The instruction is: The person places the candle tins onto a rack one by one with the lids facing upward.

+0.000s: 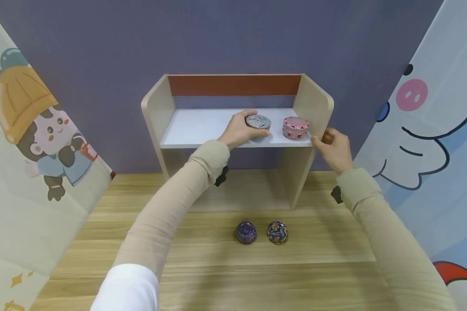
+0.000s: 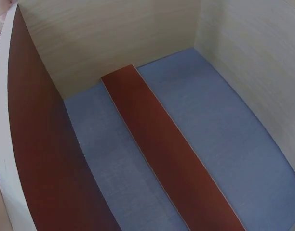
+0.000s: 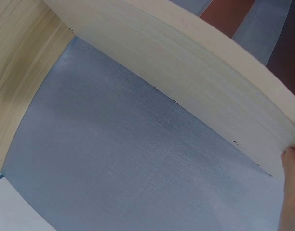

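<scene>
My left hand grips a round silver-grey patterned tin between thumb and fingers, over the white upper board of a small wooden shelf. Whether the tin touches the board cannot be told. To its right on that board stands a round pink tin with red hearts. My right hand holds the front edge of the shelf's right side panel, thumb in front and fingers at the outer face. The right wrist view shows part of this hand against the panel.
On the wooden table before the shelf lie a purple patterned tin and a dark floral tin. A reddish-brown back strip crosses the shelf's top; another strip spans the lower compartment's back. Printed cartoon panels flank both sides.
</scene>
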The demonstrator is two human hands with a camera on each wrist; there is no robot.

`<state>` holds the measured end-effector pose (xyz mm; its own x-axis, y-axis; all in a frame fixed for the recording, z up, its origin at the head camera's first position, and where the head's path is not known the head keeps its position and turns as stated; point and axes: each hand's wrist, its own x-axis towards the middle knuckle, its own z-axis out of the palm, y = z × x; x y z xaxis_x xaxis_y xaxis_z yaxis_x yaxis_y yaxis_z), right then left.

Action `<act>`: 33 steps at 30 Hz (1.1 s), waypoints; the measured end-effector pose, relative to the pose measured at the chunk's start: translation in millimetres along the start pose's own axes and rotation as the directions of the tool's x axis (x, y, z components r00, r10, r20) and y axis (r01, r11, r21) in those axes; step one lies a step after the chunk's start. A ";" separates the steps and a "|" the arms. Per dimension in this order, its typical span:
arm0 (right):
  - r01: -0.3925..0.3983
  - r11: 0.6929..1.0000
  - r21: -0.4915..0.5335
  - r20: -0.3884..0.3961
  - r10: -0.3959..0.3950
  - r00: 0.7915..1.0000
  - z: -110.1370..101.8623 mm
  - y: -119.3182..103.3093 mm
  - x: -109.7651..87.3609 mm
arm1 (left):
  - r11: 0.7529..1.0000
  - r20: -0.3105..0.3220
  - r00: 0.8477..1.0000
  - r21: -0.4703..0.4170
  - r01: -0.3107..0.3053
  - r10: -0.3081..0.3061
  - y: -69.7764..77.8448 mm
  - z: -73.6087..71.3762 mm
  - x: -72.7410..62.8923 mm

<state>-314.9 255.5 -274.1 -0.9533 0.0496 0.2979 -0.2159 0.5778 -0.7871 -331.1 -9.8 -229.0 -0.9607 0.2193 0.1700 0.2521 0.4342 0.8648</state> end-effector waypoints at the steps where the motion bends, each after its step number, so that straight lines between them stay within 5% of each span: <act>1: 0.000 1.000 0.000 0.001 0.000 1.000 -0.1 0.0 0.1 | 1.000 0.003 1.000 -0.001 0.004 -0.004 0.2 0.1 0.0; 33: 0.015 1.000 0.013 -0.010 -0.015 1.000 -1.2 1.5 -0.5 | 0.990 0.051 0.998 0.141 0.023 -0.030 1.7 6.4 3.6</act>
<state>-314.5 257.3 -274.8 -0.9478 0.0489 0.3151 -0.2332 0.5675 -0.7897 -333.3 -2.6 -229.9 -0.9607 0.2503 0.1198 0.2442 0.5576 0.7934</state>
